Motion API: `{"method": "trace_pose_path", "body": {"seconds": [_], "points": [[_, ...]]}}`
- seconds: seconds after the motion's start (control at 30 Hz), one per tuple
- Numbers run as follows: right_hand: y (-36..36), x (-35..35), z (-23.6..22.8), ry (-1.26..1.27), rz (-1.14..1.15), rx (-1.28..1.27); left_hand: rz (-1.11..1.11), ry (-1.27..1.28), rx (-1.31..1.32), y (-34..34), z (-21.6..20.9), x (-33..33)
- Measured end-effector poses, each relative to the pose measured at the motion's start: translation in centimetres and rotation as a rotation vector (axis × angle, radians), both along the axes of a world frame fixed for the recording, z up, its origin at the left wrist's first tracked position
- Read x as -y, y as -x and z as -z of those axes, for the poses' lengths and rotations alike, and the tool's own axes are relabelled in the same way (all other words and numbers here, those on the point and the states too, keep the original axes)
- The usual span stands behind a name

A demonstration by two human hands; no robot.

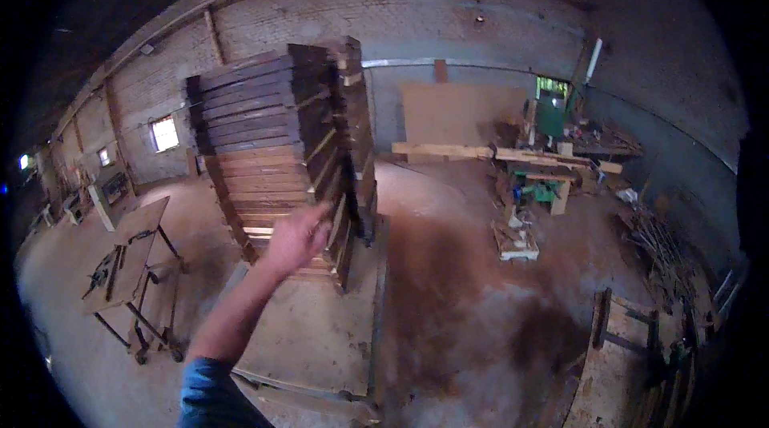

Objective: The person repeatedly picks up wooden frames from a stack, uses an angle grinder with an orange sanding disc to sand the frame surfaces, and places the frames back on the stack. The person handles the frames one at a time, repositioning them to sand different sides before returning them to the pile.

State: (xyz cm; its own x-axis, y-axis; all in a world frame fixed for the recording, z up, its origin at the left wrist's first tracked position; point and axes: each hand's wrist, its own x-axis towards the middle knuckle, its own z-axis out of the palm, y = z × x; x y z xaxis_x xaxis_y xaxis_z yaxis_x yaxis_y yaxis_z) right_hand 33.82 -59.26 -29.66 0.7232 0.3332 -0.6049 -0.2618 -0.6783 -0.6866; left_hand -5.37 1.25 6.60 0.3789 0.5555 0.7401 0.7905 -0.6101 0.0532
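My left hand (301,237), with a blue sleeve (215,396) on its arm, reaches up from the lower edge in front of a tall stack of wooden frames (260,176). The fingers look partly curled but are blurred, and I cannot tell whether they touch the stack. Dark boards make up the upper part of the stack and reddish-brown ones the lower part. A second stack of wooden pieces (352,100) stands close behind it on the right. Both rest on a low, worn wooden platform (308,340). My right hand is out of view.
A wheeled table (132,248) with dark tools on top stands at the left. Long planks (448,151) lie across a green machine (545,188) at the back right. A heap of thin sticks (661,248) and a wooden bench (617,364) are at the right.
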Motion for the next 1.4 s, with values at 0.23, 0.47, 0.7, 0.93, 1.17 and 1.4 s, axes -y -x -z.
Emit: {"method": "trace_pose_path", "body": {"seconds": [0.23,0.47,0.7,0.93,1.17,1.4], "points": [[2.0,-8.2,-0.8,-0.126,-0.087,-0.01,-0.253,-0.303,0.016,13.1,-13.7,-6.5],[8.0,-12.3,-1.1,-0.213,-0.022,-0.013,-0.432,-0.313,0.013,19.7,-20.8,-15.1],[16.6,-12.6,-0.1,-0.274,0.177,-0.038,-0.373,-0.281,-0.029,23.3,-27.7,-23.8],[22.6,-11.5,2.2,-0.183,0.271,0.014,-0.296,0.018,-0.073,25.6,-31.3,-27.9],[25.7,-14.2,-1.6,-0.237,0.286,0.033,-0.302,-0.026,-0.187,25.1,-32.1,-27.0],[27.2,-15.5,-5.8,-0.478,0.242,-0.072,-0.375,-0.054,-0.427,24.1,-33.7,-21.6]]}}
